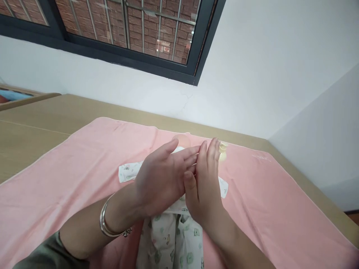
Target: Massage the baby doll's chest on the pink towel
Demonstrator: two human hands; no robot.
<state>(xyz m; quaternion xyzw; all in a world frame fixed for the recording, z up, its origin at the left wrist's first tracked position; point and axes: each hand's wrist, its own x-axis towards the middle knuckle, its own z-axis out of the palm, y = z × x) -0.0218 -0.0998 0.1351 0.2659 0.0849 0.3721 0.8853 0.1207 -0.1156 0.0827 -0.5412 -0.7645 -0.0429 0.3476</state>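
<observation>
My left hand (165,175) is held in the air with its palm turned up and its fingers stretched out. Its fingertips touch the fingers of my right hand (206,186), which stands upright, also with straight fingers. Neither holds anything. Below them lies a small white baby outfit with green animal prints: a sleeve (129,172) shows at the left, a cuff (223,187) at the right, and the trousers (168,239) under my wrists. Behind my fingers, a rounded skin-coloured shape (183,139) is partly hidden; I cannot make out what it is.
A pink cloth (92,164) covers much of the wooden surface (33,138). A small pale yellow object (222,151) lies just beyond my right fingertips. A silver bracelet (103,218) circles my left wrist. White wall (238,93) and a dark-framed barred window (131,56) rise behind.
</observation>
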